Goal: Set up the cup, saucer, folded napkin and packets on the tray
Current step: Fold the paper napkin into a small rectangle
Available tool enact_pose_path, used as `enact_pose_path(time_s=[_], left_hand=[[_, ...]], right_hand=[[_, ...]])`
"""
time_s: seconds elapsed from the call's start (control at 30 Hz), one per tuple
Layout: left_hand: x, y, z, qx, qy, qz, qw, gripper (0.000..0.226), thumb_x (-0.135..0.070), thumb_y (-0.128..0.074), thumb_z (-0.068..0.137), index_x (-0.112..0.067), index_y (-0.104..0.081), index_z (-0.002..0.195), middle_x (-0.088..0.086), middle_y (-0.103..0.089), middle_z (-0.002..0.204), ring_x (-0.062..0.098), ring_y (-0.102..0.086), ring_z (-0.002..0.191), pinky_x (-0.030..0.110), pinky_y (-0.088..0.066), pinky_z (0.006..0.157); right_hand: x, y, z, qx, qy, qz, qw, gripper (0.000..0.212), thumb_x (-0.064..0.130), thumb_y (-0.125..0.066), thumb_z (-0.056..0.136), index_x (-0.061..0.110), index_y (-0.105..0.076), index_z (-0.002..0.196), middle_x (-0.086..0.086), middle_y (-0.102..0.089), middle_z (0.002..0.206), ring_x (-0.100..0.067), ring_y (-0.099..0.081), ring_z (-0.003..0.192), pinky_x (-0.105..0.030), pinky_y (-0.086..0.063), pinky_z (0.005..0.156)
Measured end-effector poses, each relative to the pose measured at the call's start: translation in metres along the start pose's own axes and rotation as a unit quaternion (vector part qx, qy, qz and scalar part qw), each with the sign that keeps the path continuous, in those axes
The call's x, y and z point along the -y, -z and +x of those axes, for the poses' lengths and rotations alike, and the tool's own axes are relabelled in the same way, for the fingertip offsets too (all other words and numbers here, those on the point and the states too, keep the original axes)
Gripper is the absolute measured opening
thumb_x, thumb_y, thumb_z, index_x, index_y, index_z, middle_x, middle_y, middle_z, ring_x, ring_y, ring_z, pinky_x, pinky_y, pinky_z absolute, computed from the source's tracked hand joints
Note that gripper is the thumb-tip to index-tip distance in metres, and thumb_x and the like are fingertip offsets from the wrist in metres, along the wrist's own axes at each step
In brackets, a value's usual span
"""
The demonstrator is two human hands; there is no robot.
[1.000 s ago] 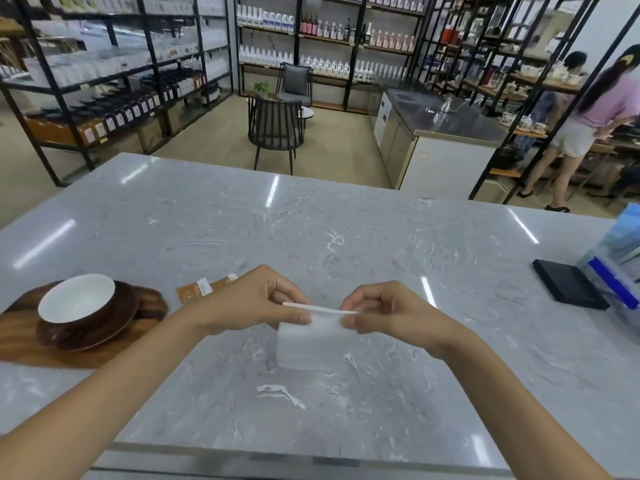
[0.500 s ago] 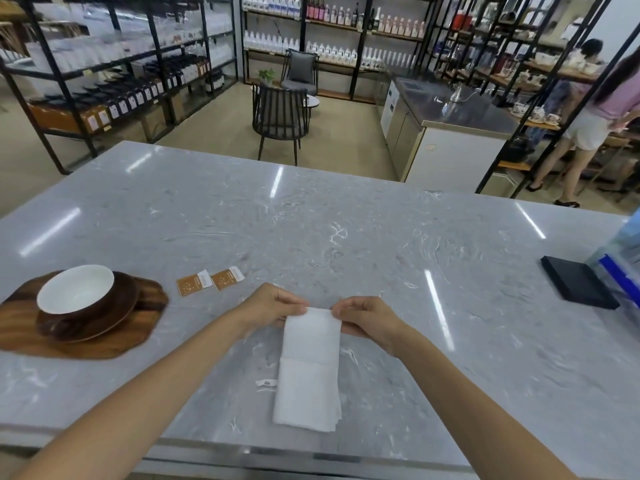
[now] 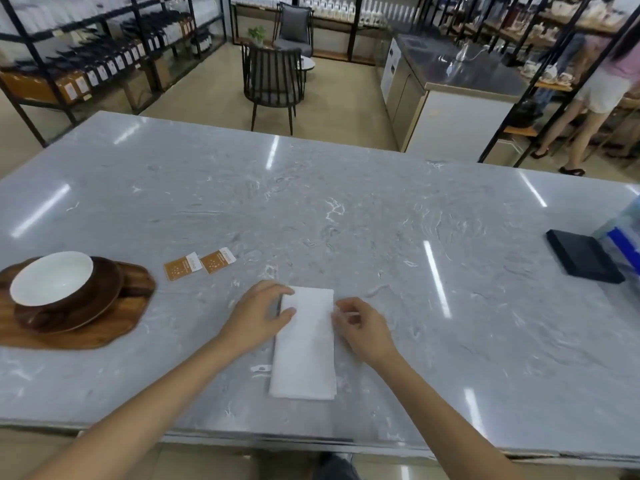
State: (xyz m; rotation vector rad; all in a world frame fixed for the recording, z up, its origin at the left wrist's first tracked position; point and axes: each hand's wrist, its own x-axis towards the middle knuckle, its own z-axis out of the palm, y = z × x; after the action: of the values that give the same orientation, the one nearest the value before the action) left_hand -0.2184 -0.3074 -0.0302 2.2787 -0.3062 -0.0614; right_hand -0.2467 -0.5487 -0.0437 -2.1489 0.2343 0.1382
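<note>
Lying flat on marble table (image 3: 346, 209) folded napkin (image 3: 306, 344), left hand (image 3: 258, 311) fingers pressing its top-left edge, right hand (image 3: 362, 327) loosely curled touching its right edge, holding nothing

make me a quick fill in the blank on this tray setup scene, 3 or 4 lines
1. The white cup sits on a brown saucer, which rests on the wooden ____.
2. The number of orange packets lying on the marble counter is ____.
3. The left hand and right hand touch the white ____.
4. The napkin lies on the ____, not on the tray.

Missing words: tray; two; napkin; counter
</note>
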Motion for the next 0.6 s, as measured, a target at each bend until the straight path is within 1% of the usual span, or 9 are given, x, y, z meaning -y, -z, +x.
enact_pose_path(time_s=[0.03, 0.07, 0.1, 0.17, 0.23, 0.27, 0.37, 0.43, 0.6], left_hand=[[0.003, 0.002, -0.023, 0.026, -0.003, -0.013, 1.0, 0.041, -0.038, -0.08, 0.08, -0.03, -0.069, 0.118, -0.016, -0.06, 0.114, 0.003, -0.061, 0.097, 0.019, -0.048, 0.087], [0.007, 0.002, -0.047, 0.058, 0.004, -0.026, 0.998, 0.046, -0.048, -0.079, 0.076, -0.038, -0.066, 0.119, -0.025, -0.055, 0.112, 0.0, -0.06, 0.096, 0.011, -0.048, 0.081], [0.011, 0.001, -0.068, 0.088, 0.009, -0.033, 0.996, 0.051, -0.055, -0.078, 0.073, -0.043, -0.063, 0.12, -0.029, -0.051, 0.113, -0.003, -0.058, 0.099, 0.006, -0.047, 0.079], [0.02, -0.008, -0.1, 0.12, 0.004, -0.025, 0.992, 0.055, -0.055, -0.077, 0.072, -0.044, -0.06, 0.123, -0.031, -0.046, 0.118, -0.006, -0.056, 0.106, 0.006, -0.047, 0.086], [0.023, -0.019, -0.117, 0.098, -0.011, -0.023, 0.995, 0.047, -0.042, -0.079, 0.077, -0.035, -0.065, 0.121, -0.023, -0.05, 0.12, -0.004, -0.056, 0.109, 0.011, -0.046, 0.093], [0.023, -0.024, -0.12, 0.075, -0.023, -0.022, 0.997, 0.04, -0.032, -0.081, 0.079, -0.031, -0.068, 0.117, -0.019, -0.052, 0.118, -0.003, -0.057, 0.11, 0.012, -0.045, 0.095], [0.02, -0.04, -0.127, 0.021, -0.058, -0.007, 0.998, 0.032, -0.016, -0.08, 0.083, -0.025, -0.071, 0.112, -0.014, -0.054, 0.117, -0.006, -0.055, 0.113, 0.005, -0.041, 0.097], [0.02, -0.049, -0.131, -0.006, -0.06, 0.004, 0.998, 0.03, -0.015, -0.079, 0.084, -0.023, -0.073, 0.113, -0.013, -0.055, 0.119, -0.005, -0.054, 0.112, 0.004, -0.039, 0.098], [0.017, -0.053, -0.135, -0.062, -0.079, -0.009, 0.995, 0.027, -0.014, -0.076, 0.087, -0.02, -0.077, 0.113, -0.01, -0.063, 0.114, 0.001, -0.061, 0.105, 0.012, -0.047, 0.096]], right_hand=[[-0.01, 0.001, -0.021, 0.013, 0.028, -0.01, 0.999, 0.027, 0.034, -0.074, 0.09, 0.027, -0.068, 0.115, 0.004, -0.069, 0.111, -0.003, -0.067, 0.084, -0.016, -0.054, 0.077], [-0.018, 0.002, -0.041, 0.029, 0.057, -0.012, 0.998, 0.03, 0.037, -0.077, 0.086, 0.034, -0.067, 0.114, 0.006, -0.066, 0.112, -0.004, -0.067, 0.086, -0.012, -0.052, 0.076], [-0.026, 0.004, -0.059, 0.05, 0.086, -0.007, 0.995, 0.034, 0.04, -0.079, 0.083, 0.037, -0.066, 0.114, 0.006, -0.062, 0.114, -0.005, -0.066, 0.092, -0.011, -0.052, 0.078], [-0.036, 0.005, -0.085, 0.087, 0.142, -0.016, 0.986, 0.042, 0.042, -0.082, 0.08, 0.035, -0.068, 0.119, 0.006, -0.056, 0.122, -0.006, -0.062, 0.106, -0.014, -0.051, 0.088], [-0.042, 0.001, -0.098, 0.096, 0.184, -0.05, 0.977, 0.044, 0.041, -0.082, 0.081, 0.03, -0.069, 0.121, 0.004, -0.052, 0.129, -0.006, -0.06, 0.115, -0.017, -0.048, 0.096], [-0.042, -0.003, -0.103, 0.092, 0.197, -0.064, 0.974, 0.041, 0.04, -0.081, 0.083, 0.029, -0.07, 0.12, 0.003, -0.051, 0.131, -0.005, -0.061, 0.111, -0.017, -0.049, 0.095], [-0.04, -0.016, -0.109, 0.042, 0.241, -0.115, 0.963, 0.026, 0.033, -0.078, 0.087, 0.024, -0.076, 0.111, -0.001, -0.06, 0.13, -0.002, -0.064, 0.082, -0.02, -0.057, 0.079], [-0.041, -0.023, -0.11, 0.01, 0.261, -0.129, 0.957, 0.02, 0.026, -0.079, 0.087, 0.021, -0.078, 0.107, -0.004, -0.066, 0.125, -0.006, -0.067, 0.075, -0.021, -0.058, 0.075], [-0.043, -0.023, -0.111, -0.031, 0.279, -0.122, 0.952, 0.017, 0.019, -0.076, 0.091, 0.022, -0.079, 0.107, -0.001, -0.068, 0.124, -0.007, -0.072, 0.089, -0.02, -0.058, 0.081]])
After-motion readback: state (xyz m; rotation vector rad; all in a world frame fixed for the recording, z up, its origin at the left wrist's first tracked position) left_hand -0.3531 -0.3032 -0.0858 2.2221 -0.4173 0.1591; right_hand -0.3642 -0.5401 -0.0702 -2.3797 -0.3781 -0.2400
